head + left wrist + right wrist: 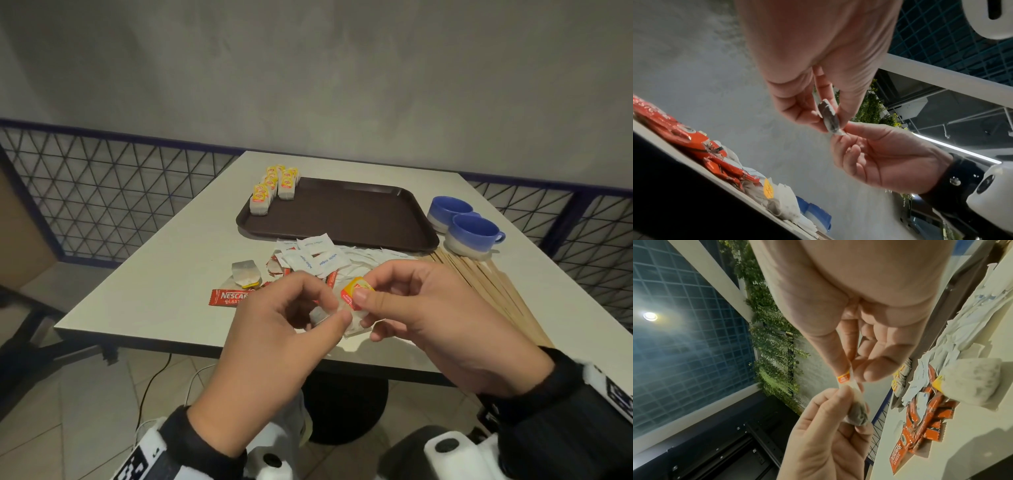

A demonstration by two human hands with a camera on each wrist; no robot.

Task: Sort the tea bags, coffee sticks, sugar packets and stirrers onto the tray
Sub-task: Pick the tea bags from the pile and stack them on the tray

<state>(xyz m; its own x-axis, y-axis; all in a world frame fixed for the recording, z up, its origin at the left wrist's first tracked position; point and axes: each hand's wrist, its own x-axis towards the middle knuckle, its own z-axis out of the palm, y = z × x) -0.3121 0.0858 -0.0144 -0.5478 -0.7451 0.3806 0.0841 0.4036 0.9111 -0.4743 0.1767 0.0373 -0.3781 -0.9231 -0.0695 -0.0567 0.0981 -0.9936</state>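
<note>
Above the table's near edge both hands hold one tea bag [346, 310]. My left hand [334, 310] pinches its paper pouch [829, 119], and my right hand [362, 301] pinches the yellow-orange tag [844, 378]. The brown tray [342, 219] lies at mid-table with several tea bags [274, 188] stacked in its far-left corner. In front of the tray are white sugar packets [311, 257], red coffee sticks [227, 297] and a loose tea bag [245, 272]. Wooden stirrers [489, 284] fan out on the right.
Two blue cups [474, 233] stand right of the tray. A wire-mesh fence [102, 192] runs behind the white table [154, 274]. The table's black pedestal base [342, 404] is below its near edge.
</note>
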